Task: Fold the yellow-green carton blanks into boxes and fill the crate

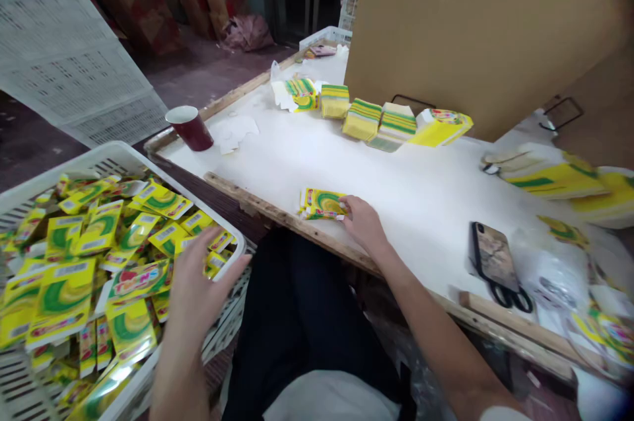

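Observation:
My left hand (198, 285) hovers with spread fingers over the white plastic crate (121, 155) full of yellow-green sachets (69, 282), at the crate's right rim, holding nothing that I can see. My right hand (364, 223) rests on the white table (421, 196), its fingertips on a small pile of yellow-green sachets (321, 204) near the table's front edge. The pile lies flat under my fingers.
Several stacks of sachets (366, 118) line the back of the table before a cardboard sheet (475, 31). A dark red cup (191, 127) lies tipped at the left corner. A phone (493, 256) and black scissors (510, 294) lie to the right, more packets (555, 176) beyond.

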### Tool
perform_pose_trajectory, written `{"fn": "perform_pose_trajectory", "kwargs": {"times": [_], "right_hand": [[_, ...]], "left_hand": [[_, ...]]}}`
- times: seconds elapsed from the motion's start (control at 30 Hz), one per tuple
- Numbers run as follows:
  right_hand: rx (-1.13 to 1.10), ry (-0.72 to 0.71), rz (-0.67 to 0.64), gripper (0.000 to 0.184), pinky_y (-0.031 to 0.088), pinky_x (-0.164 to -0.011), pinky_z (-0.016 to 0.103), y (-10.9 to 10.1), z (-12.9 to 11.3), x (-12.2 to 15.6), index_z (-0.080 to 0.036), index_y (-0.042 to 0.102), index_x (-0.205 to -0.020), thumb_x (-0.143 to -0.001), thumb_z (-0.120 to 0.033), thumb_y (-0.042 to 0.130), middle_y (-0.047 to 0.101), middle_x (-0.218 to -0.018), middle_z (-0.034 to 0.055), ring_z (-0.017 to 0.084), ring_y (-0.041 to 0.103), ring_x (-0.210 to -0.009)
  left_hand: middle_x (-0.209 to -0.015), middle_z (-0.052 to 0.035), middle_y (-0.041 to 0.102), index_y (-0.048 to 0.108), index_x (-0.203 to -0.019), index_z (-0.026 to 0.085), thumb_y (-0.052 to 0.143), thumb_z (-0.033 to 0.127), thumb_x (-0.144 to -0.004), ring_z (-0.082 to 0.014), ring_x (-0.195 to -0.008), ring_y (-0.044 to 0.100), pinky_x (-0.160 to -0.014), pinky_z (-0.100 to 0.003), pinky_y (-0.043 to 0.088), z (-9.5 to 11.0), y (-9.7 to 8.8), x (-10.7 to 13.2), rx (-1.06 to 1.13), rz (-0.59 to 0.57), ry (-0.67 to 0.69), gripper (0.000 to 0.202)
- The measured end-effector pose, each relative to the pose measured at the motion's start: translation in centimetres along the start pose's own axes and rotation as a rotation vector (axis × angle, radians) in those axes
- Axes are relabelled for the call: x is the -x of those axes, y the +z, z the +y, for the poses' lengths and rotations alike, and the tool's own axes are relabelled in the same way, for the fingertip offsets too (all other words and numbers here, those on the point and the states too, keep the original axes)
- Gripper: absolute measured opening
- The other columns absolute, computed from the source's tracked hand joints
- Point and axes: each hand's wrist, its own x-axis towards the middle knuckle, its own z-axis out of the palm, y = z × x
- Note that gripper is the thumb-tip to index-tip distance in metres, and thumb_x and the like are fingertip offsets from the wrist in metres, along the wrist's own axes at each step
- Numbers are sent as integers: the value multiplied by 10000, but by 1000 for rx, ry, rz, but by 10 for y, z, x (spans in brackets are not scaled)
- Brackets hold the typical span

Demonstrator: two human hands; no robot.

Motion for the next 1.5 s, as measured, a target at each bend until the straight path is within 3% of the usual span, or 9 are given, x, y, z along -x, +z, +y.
{"fn": "perform_pose_trajectory", "kwargs": {"times": [0.2, 0.63, 0.77, 0.87, 0.97, 1.07, 1.23, 1.4, 1.5], "right_hand": [[119, 27, 32, 342, 416, -843, 326, 8, -8, 9, -132, 559, -1062, -741, -35, 486, 584, -1019, 115, 231, 527, -948], [188, 79, 126, 308, 427, -766, 392, 14, -3, 7, -106, 552, -998, -693, -90, 518, 573, -937, 152, 272, 538, -860], [-153, 195, 209, 371, 459, -661, 347, 8, -3, 8, -172, 484, -1011, -659, -160, 597, 558, -807, 35, 194, 553, -686], [-532, 162, 228, 459, 479, -625, 312, 2, -28, 22, -205, 442, -1054, -653, -251, 661, 528, -767, -14, 163, 568, -659], [-752, -5, -65, 395, 483, -617, 283, 4, -71, 46, -214, 452, -1048, -710, -258, 650, 556, -806, -1, 138, 571, -662], [-978, -45, -286, 289, 486, -639, 258, 12, -109, 69, -212, 471, -995, -742, -182, 607, 556, -810, -4, 113, 557, -677], [-1063, -34, -353, 374, 477, -723, 243, 25, -129, 87, -217, 499, -1023, -691, -100, 623, 548, -885, -6, 107, 530, -777], [-1068, 86, -302, 356, 413, -563, 203, 27, -116, 76, -202, 531, -974, -654, -153, 679, 541, -750, -33, 90, 482, -632], [-1118, 75, -222, 258, 446, -604, 231, 23, -106, 66, -182, 571, -909, -680, -220, 684, 600, -774, -3, 111, 536, -665]], "left_hand": [[-1182, -48, 590, 534, -1173, 236, 586, 446, -789, -208, -1096, 539, -971, -392, 421, 20, 48, 16, 269, -282, 24, 441], [-1098, -71, 640, 565, -1130, 185, 650, 276, -759, -175, -996, 594, -921, -351, 453, 30, 50, 30, 573, -409, -114, 392], [-1063, -82, 649, 582, -1104, 181, 674, 285, -739, -187, -964, 604, -899, -365, 458, 32, 55, 30, 685, -443, -168, 390], [-1145, -103, 608, 521, -1182, 192, 731, 301, -682, -212, -1052, 572, -922, -376, 443, 39, 65, 29, 955, -490, -202, 554], [-1185, -77, 572, 500, -1184, 231, 743, 380, -655, -212, -1128, 526, -963, -356, 416, 51, 73, 24, 1463, -351, -235, 600], [-886, -17, 603, 576, -960, 208, 641, 449, -739, -150, -895, 594, -868, -299, 462, 64, 70, 14, 1835, -37, -366, 333], [-595, 39, 425, 517, -748, 171, 627, 466, -743, -77, -538, 439, -559, -199, 425, 67, 59, 6, 1787, 246, -510, 314], [-786, -7, 554, 570, -874, 184, 650, 605, -660, -116, -723, 542, -658, -214, 470, 59, 66, 18, 1585, 139, -477, 479], [-868, -21, 615, 606, -906, 186, 706, 460, -684, -139, -827, 581, -749, -237, 481, 51, 71, 24, 1462, 82, -365, 366]]}}
